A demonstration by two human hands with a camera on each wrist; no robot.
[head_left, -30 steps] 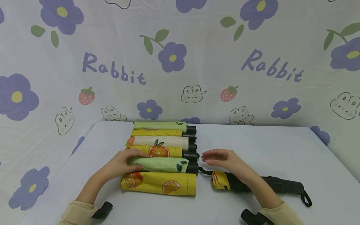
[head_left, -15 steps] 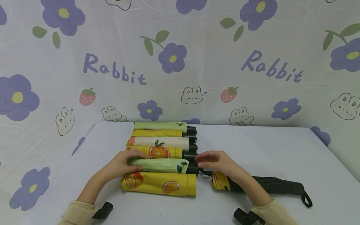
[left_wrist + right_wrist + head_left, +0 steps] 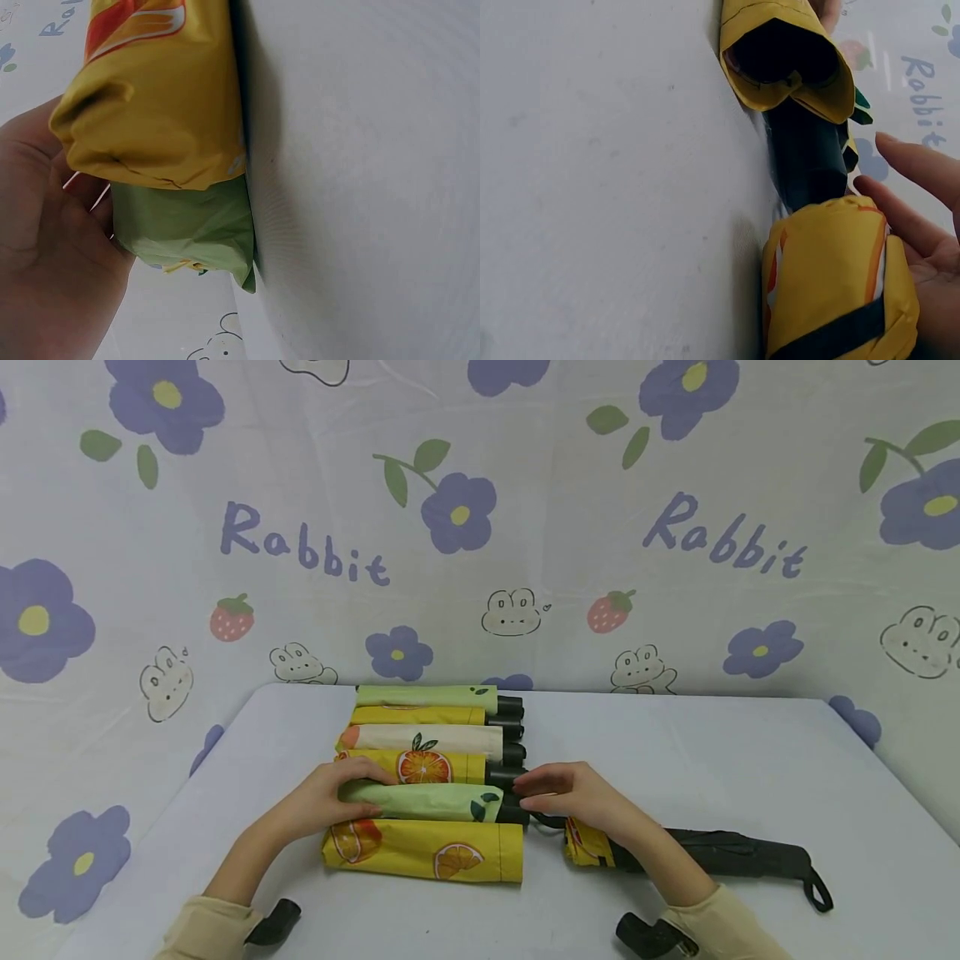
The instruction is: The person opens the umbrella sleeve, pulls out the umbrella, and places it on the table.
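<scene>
My left hand grips the left end of a light green folded umbrella, thumb on the near side and fingers on the far side. My right hand hovers by the black handles, thumb and fingers apart, fingertips right at the green umbrella's handle. In front of the green umbrella lies a yellow umbrella sleeve printed with oranges; its hollow end shows in the right wrist view. A black folded umbrella with a yellow patterned end lies under my right forearm.
Behind the green umbrella, several sleeved umbrellas lie in a row, among them an orange-printed yellow one and a cream one, black handles to the right. The white table meets a flower-printed cloth at the back.
My right hand has moved left to the handle ends. The left hand keeps its grip on the green umbrella, and the umbrellas stay in place.
</scene>
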